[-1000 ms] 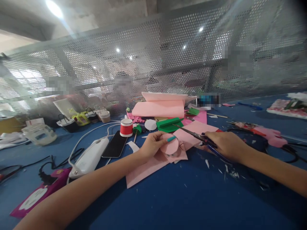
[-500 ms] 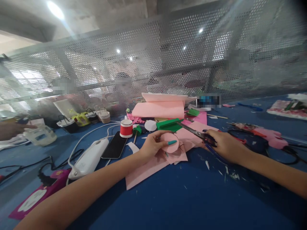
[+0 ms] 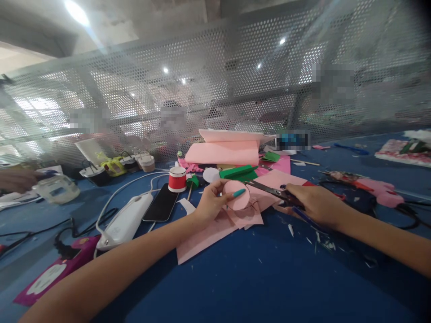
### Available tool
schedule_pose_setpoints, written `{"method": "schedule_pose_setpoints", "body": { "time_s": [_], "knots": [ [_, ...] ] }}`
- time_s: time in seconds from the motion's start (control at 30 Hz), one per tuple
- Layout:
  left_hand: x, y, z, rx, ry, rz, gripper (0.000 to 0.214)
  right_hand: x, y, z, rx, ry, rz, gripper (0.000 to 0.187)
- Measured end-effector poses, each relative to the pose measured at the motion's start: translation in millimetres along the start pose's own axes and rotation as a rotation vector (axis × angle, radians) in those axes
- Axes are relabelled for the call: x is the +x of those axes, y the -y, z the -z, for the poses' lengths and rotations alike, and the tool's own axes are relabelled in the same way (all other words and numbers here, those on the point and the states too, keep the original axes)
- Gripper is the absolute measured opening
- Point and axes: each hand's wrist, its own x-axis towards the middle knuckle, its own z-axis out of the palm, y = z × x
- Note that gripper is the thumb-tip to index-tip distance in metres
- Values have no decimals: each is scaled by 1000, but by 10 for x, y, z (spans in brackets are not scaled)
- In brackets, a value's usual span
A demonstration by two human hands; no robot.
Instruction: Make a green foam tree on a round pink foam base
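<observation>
My left hand (image 3: 211, 202) pinches a round piece of pink paper (image 3: 237, 202), its thumb with a teal nail lying across the face. In my right hand (image 3: 311, 204) is a pair of scissors (image 3: 269, 188) with dark blue handles. The blades point left, and their tips are at the upper right edge of the paper circle. Whether the tips touch the edge I cannot tell. Under the circle lie pink paper sheets (image 3: 208, 242), partly covered by my left hand. Just behind is a folded green paper (image 3: 239, 173) beside a white paper disc (image 3: 211, 175).
Left of my hands are a red and white cup (image 3: 177, 180), a black phone (image 3: 161, 204), a white power strip (image 3: 125, 222) and a magenta pouch (image 3: 55, 271). A pink glue gun (image 3: 380, 190) lies right. A co-worker's hand (image 3: 18, 181) is near a jar (image 3: 56, 188).
The scissors have come closer to the paper circle, and their blades look more closed. My left hand and the circle have shifted slightly left and up.
</observation>
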Motion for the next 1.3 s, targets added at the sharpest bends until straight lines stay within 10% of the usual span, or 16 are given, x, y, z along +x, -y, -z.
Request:
{"method": "schedule_pose_setpoints", "body": {
  "time_s": [1.3],
  "knots": [
    [-67,-14,-23,-47,101,21,29,1,20,-32,-18,64,118,40]
  ]
}}
